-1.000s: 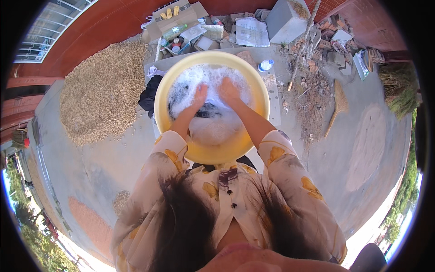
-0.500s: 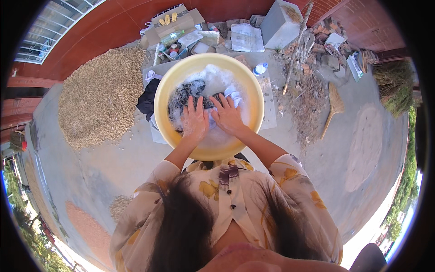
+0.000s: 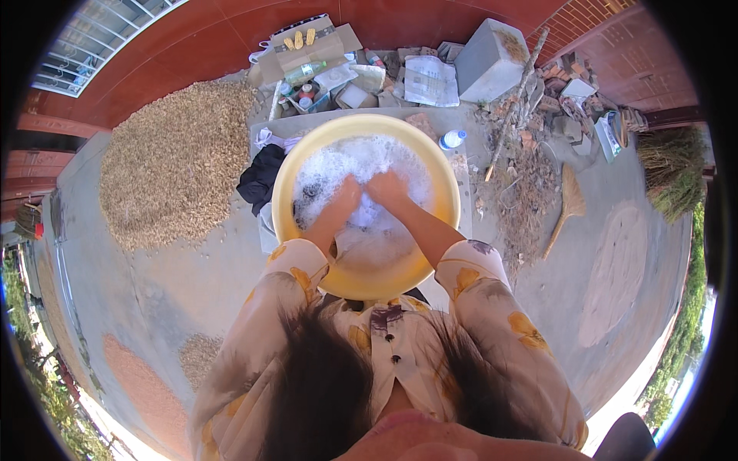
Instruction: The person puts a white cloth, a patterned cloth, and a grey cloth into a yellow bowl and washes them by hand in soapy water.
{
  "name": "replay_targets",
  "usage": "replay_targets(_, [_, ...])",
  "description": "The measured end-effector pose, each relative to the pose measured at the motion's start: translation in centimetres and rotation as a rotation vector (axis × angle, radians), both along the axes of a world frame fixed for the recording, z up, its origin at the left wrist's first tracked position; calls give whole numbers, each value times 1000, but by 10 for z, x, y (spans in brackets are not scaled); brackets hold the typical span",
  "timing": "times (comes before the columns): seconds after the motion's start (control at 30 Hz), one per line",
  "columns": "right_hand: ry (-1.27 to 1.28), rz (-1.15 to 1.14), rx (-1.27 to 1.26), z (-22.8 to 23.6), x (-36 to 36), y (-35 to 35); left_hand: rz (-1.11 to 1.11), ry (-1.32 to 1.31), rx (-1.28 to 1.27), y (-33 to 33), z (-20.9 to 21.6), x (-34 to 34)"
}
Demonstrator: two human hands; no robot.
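Note:
A pale yellow basin of sudsy water stands in front of me. My left hand and my right hand are side by side in the basin, sunk into thick white foam. The suds hide the fingers of both, so whether they grip cloth cannot be made out. Some dark wet cloth shows through the foam left of my left hand. A whitish-blue patch, perhaps light cloth, lies under the suds between my wrists.
Dark cloth lies left of the basin. A white bottle with a blue cap stands to its right. Beyond are a box with corn cobs, a grey block and rubble. A tan heap lies left, a broom right.
Both hands have gone from lying spread on the cloth to down in the foam. The foam has spread over most of the cloth. The view has shifted slightly.

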State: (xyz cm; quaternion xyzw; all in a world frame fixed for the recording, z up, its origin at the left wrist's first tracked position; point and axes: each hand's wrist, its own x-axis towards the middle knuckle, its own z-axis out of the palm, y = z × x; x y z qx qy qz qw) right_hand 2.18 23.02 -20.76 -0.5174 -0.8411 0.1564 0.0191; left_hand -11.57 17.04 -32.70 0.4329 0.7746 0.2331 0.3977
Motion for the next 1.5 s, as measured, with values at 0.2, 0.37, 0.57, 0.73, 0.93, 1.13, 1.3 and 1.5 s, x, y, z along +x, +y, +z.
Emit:
replay_targets(0.2, [585,-270,-538,18,37,37,436,-334,98,22,163,-10])
replay_targets(0.37, [824,-407,-591,62,96,4,266,-173,262,-51,219,-15])
replay_targets(0.57, [209,-72,134,45,51,-55,-136,617,154,-78,201,28])
replay_targets(0.73, [-41,60,138,23,27,-40,-171,555,-45,-41,176,46])
replay_targets(0.93, [-53,-57,-49,-40,15,1,-76,225,-242,1,150,27])
replay_targets(1.13, [-83,23,71,-37,11,14,-230,622,165,4,84,7])
replay_targets(1.3, [587,-153,-281,43,33,24,356,-499,391,-8,151,-20])
replay_targets(1.5, [866,-115,-298,82,94,-27,225,-113,498,-73,216,-12])
